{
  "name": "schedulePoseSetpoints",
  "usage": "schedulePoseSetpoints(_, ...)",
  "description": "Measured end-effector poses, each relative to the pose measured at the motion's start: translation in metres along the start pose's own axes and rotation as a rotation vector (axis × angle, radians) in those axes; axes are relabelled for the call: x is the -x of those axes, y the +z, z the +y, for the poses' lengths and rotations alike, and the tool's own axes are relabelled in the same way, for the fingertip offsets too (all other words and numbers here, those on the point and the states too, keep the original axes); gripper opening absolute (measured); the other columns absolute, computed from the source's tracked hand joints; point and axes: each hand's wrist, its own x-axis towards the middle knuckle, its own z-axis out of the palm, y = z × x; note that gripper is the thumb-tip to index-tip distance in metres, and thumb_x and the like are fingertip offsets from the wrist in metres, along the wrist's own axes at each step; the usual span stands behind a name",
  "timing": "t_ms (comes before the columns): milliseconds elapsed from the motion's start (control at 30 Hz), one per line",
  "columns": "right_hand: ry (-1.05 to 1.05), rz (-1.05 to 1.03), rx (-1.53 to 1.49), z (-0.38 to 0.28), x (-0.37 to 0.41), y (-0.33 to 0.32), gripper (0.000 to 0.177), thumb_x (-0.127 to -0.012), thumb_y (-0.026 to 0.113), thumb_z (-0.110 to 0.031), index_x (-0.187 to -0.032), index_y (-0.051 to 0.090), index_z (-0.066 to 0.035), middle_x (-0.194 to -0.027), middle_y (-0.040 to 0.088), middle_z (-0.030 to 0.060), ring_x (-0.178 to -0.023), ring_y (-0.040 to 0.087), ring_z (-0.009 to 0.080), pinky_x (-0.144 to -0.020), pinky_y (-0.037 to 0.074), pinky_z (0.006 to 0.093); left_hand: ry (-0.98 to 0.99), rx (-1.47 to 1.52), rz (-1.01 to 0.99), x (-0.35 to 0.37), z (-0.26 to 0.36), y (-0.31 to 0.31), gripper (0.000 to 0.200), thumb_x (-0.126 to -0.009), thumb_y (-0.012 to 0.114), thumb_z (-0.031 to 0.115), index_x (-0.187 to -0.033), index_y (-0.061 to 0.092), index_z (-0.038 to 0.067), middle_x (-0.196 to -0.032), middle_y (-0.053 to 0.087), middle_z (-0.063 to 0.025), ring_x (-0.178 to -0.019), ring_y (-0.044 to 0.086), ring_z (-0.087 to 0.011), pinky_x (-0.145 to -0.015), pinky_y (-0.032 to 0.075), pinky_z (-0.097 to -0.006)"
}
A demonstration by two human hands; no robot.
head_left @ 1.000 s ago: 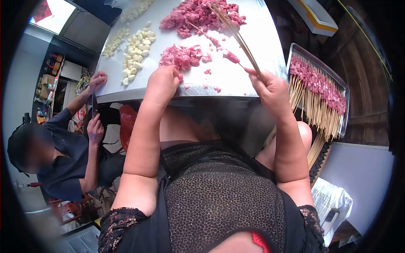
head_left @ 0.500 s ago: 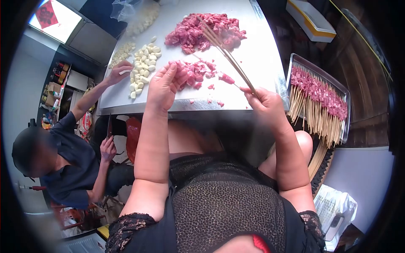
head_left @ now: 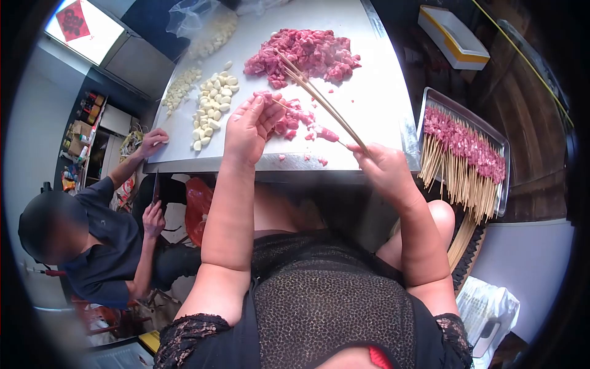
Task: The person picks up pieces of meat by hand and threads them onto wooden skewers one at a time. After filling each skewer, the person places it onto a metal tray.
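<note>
My right hand [head_left: 384, 172] is closed around several bamboo skewers [head_left: 329, 111], which fan out over the white table. One of them carries a lump of meat [head_left: 326, 133] partway along, and its bare tip reaches my left hand [head_left: 251, 126]. There the thumb and fingers pinch a small piece of raw meat [head_left: 263, 95] right at that tip. Loose meat pieces [head_left: 292, 120] lie on the tabletop beside my left fingers. Farther back sits a larger pile of cut raw meat [head_left: 301, 55], with the skewers' far ends overlapping it.
Peeled garlic cloves [head_left: 213, 107] spread left of the meat, near a clear plastic bag [head_left: 190, 17]. At right, a metal tray [head_left: 505, 154] holds many loaded skewers; a white foam box [head_left: 452, 37] is behind. On the left, a co-worker [head_left: 104, 240] holds a knife [head_left: 156, 187].
My left hand has brought its meat piece to the skewer tip, and the right hand has shifted slightly down. The co-worker's far hand has drawn back from the garlic toward the table's edge.
</note>
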Motion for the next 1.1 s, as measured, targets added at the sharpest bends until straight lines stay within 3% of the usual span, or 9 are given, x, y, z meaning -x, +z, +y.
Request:
schedulePoseSetpoints(133,-0.063,-0.01,0.014,0.002,-0.001,0.002,0.023,-0.087,0.057,-0.014,-0.107,0.067,-0.008,-0.058,0.054,0.0121,-0.048,0.048,0.0154,-0.05,0.041,0.0287,0.022,0.104,0.014,-0.001,0.0,0.001,0.024,-0.098,0.043,0.012,-0.113,0.049,-0.005,-0.11,0.06,-0.0215,-0.102,0.062,-0.0297,-0.094,0.05,-0.0425)
schedulePoseSetpoints(267,-0.007,-0.052,-0.005,-0.001,0.001,-0.002,0.023,-0.088,0.057,-0.014,-0.107,0.067,-0.008,-0.057,0.052,0.0097,-0.05,0.047,0.0109,-0.05,0.04,0.0274,0.011,0.246,0.009,-0.004,0.0,-0.002,0.022,-0.098,0.044,0.012,-0.114,0.048,-0.002,-0.109,0.061,-0.0201,-0.102,0.062,-0.0277,-0.094,0.05,-0.042)
schedulePoseSetpoints(333,0.019,-0.056,-0.031,-0.005,0.003,-0.006,0.023,-0.088,0.057,-0.014,-0.108,0.067,-0.008,-0.057,0.052,0.0087,-0.051,0.047,0.0094,-0.05,0.04,0.0269,0.021,0.236,0.034,-0.004,0.0,-0.001,0.022,-0.097,0.044,0.011,-0.114,0.049,-0.002,-0.109,0.061,-0.0195,-0.1,0.063,-0.027,-0.093,0.051,-0.0416)
schedulePoseSetpoints(400,0.107,-0.056,-0.123,-0.012,0.002,-0.013,0.019,-0.089,0.058,-0.011,-0.103,0.068,-0.003,-0.068,0.061,0.0069,-0.061,0.054,0.0117,-0.059,0.044,0.0265,0.028,0.225,0.058,-0.005,-0.001,-0.001,0.021,-0.097,0.044,0.011,-0.114,0.049,-0.001,-0.108,0.061,-0.0189,-0.099,0.063,-0.0263,-0.091,0.052,-0.0413)
schedulePoseSetpoints(500,0.102,-0.032,-0.134,-0.013,0.002,-0.015,0.018,-0.089,0.06,-0.01,-0.103,0.068,-0.003,-0.068,0.061,0.0045,-0.062,0.052,0.0092,-0.058,0.044,0.0249,0.034,0.082,0.022,-0.004,-0.003,-0.002,0.02,-0.097,0.045,0.01,-0.114,0.049,-0.001,-0.106,0.062,-0.0178,-0.097,0.064,-0.0255,-0.089,0.054,-0.0407)
schedulePoseSetpoints(633,0.065,-0.024,-0.038,-0.006,0.001,-0.011,0.018,-0.089,0.059,-0.01,-0.103,0.068,-0.003,-0.068,0.061,0.0055,-0.062,0.053,0.0097,-0.058,0.044,0.025,0.029,0.08,-0.049,-0.003,-0.004,-0.002,0.022,-0.097,0.045,0.011,-0.115,0.049,-0.001,-0.105,0.062,-0.0172,-0.096,0.064,-0.0247,-0.088,0.054,-0.0403)
schedulePoseSetpoints(700,-0.027,-0.018,-0.023,-0.001,0.002,-0.01,0.021,-0.088,0.058,-0.012,-0.106,0.068,-0.008,-0.06,0.053,0.0079,-0.052,0.048,0.0103,-0.051,0.041,0.0269,0.028,0.082,-0.05,0.0,-0.004,-0.001,0.022,-0.097,0.045,0.011,-0.115,0.049,-0.001,-0.105,0.062,-0.017,-0.096,0.064,-0.0247,-0.088,0.054,-0.0399)
schedulePoseSetpoints(967,-0.087,-0.039,-0.02,-0.002,0.003,-0.01,0.022,-0.086,0.058,-0.011,-0.106,0.068,-0.008,-0.06,0.055,0.0094,-0.052,0.05,0.0114,-0.051,0.042,0.0277,0.007,0.141,0.077,0.003,0.001,0.007,0.024,-0.097,0.044,0.011,-0.118,0.047,-0.001,-0.104,0.062,-0.0162,-0.097,0.064,-0.0255,-0.089,0.053,-0.0397)
schedulePoseSetpoints(1100,-0.061,-0.06,-0.007,-0.003,0.003,-0.009,0.022,-0.087,0.058,-0.01,-0.106,0.067,-0.008,-0.062,0.056,0.0095,-0.053,0.05,0.0108,-0.052,0.042,0.0274,0.007,0.24,0.036,0.002,0.001,0.005,0.023,-0.097,0.046,0.01,-0.116,0.046,-0.001,-0.104,0.061,-0.017,-0.096,0.064,-0.0263,-0.086,0.055,-0.0394)
